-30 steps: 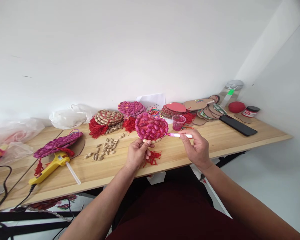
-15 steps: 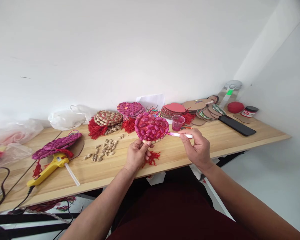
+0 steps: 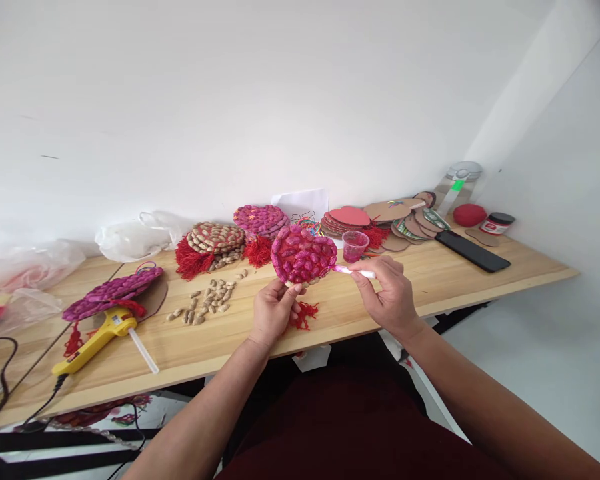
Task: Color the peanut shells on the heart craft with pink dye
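1. The peanut-covered disc (image 3: 303, 257) was held up above the table (image 3: 430, 283), its lower edge pinched between the thumb and fingers of the left hand (image 3: 271, 312).
2. The white-handled brush (image 3: 364, 273) was pinched between the thumb and fingers of the right hand (image 3: 390, 300), its stained tip brought to the disc's right edge.
3. Most of the disc's face was coated in glossy magenta; a few peanuts along the lower rim were left pale. The coverage of its back could not be told.
4. The clear cup (image 3: 355, 248) stood on the table just behind the brush, with magenta liquid low inside and smears on its wall.
5. The dark-lidded jar (image 3: 497, 224) was closed, and its contents could not be made out.
6. At the back, one panel (image 3: 261, 219) was seen coloured magenta, while the peanuts on the tan panel (image 3: 215, 237) were uncoloured.
7. Loose peanuts (image 3: 215, 298) were scattered left of the disc, near the yellow glue gun (image 3: 97, 339).
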The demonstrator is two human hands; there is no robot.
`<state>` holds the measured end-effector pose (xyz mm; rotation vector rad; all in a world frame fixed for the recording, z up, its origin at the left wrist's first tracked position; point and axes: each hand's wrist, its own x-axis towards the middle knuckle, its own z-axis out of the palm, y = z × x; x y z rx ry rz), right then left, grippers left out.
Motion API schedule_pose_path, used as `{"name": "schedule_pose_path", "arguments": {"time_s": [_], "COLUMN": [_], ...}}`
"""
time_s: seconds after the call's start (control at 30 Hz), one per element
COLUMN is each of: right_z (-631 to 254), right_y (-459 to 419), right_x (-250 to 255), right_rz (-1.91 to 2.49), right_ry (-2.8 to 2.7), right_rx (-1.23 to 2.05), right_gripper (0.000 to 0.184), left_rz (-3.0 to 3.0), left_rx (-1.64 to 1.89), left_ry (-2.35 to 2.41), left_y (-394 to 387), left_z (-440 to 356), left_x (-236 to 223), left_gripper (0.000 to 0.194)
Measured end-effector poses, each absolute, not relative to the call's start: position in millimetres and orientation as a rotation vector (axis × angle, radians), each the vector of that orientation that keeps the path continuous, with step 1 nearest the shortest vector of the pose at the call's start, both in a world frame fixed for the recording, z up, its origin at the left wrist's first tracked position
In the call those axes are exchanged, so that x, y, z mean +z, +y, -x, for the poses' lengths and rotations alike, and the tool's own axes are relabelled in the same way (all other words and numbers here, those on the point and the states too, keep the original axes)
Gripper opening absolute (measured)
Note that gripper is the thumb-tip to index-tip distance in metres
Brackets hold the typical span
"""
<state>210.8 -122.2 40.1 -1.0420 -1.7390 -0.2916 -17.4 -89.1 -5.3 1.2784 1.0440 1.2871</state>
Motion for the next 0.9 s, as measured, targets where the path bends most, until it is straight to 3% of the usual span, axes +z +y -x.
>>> {"name": "schedule_pose_path", "arguments": {"time_s": [0.9], "right_z": [-202.0], "right_y": [-126.3], "right_x": [32.4], "right_rz": [0.990], "right_ry": [-1.972], "right_rx": [-0.474], "right_gripper": [0.010], "left_rz": [-1.306], "left_rx": [1.296], "left_ry": [1.088], "left_y": [-90.6], "left_z": [17.0], "left_x": [-2.4], "left_gripper": [0.036]}}
